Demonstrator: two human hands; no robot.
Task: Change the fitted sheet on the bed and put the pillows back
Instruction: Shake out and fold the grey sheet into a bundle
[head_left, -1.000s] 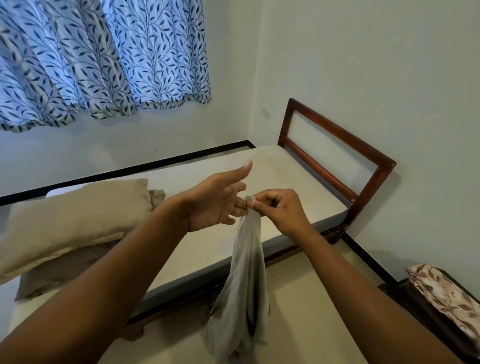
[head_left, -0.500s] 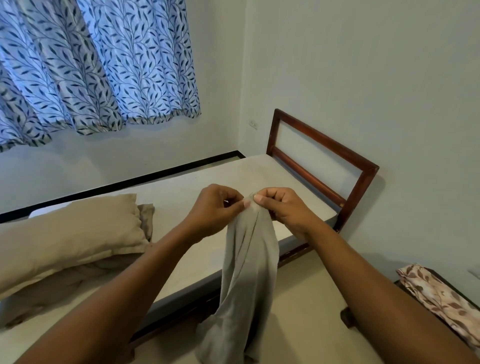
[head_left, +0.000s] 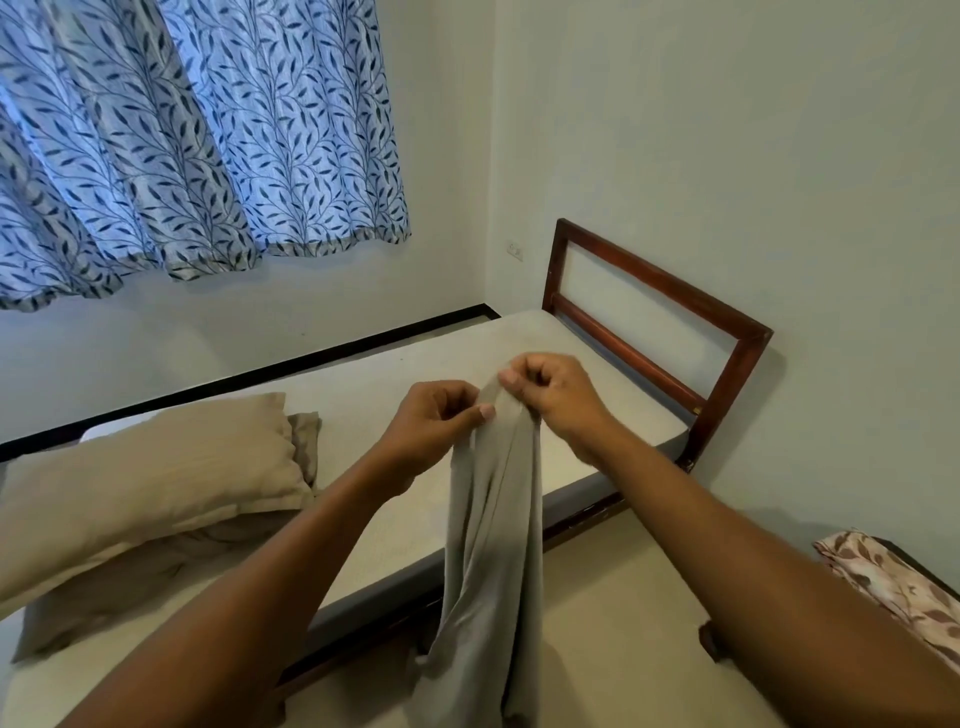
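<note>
Where the left hand and the right hand meet in front of the person, the widest thing behind them is the mattress. It is bare and pale, and runs from beyond the right hand away past the left hand. Above and beyond the left hand hangs a blue leaf-patterned curtain, its hem well clear of the bed. Left of and below the left hand, two beige pillows lie on the mattress, the upper pillow stacked on the lower pillow. From the hands a grey sheet hangs straight down in long folds, passing in front of the mattress's near edge and out of the bottom of the view. Just beyond the right hand stands the dark wooden headboard, an open frame against the wall. Well to the right of and below the right hand, a floral cloth lies on dark furniture at the picture's edge.

The left hand pinches the sheet's bunched top between thumb and curled fingers. The right hand, slightly higher, pinches the same bunch just beside it with its fingers curled. Only the gathered cloth lies between the two hands. Above the right hand, a small wall socket sits left of the headboard.
</note>
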